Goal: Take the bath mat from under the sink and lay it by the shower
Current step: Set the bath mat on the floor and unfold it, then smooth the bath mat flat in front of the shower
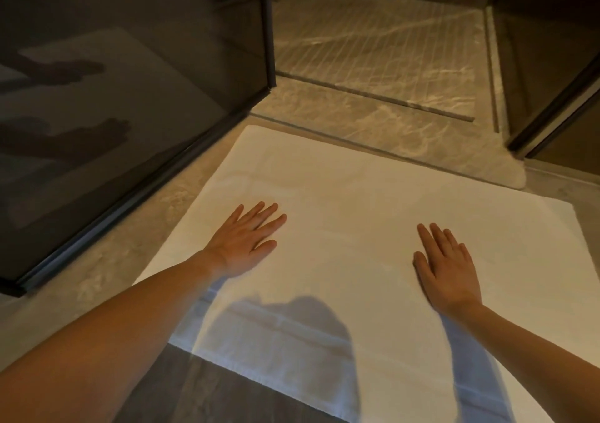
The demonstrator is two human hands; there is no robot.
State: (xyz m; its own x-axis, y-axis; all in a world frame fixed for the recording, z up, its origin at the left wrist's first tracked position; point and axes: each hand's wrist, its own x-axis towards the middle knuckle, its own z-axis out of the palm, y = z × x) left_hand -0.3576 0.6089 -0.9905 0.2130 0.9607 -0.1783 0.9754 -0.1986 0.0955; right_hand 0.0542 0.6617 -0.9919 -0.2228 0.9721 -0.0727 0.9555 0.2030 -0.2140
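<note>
Item 1: white rectangular terry-cloth bath mat [341, 179]. I log it spread flat on the pale beige marbled stone floor [97, 276]. Its far edge lies just beside the veined marble threshold [373, 120] of the shower opening. Its far left corner sits near the foot of the dark tinted glass shower panel [130, 81]. A woven border band runs along the near edge, where a shadow of a head and arms falls across the cloth.

Item 2: left hand [250, 241]. It rests palm down on the left half of the mat with the fingers straight and slightly fanned, pointing toward the shower. The grip is wide and holds nothing.

Item 3: right hand [448, 270]. It rests palm down on the right half of the mat, well apart from the left, with the fingers straight and close together. The grip is wide and holds nothing.

Item 4: grooved marble shower floor [373, 42]. It lies beyond the threshold, between the left panel and a second dark glass panel [545, 49] on the right.

Item 5: dark grey floor strip [194, 390]. It meets the mat's near edge at the lower left.
</note>
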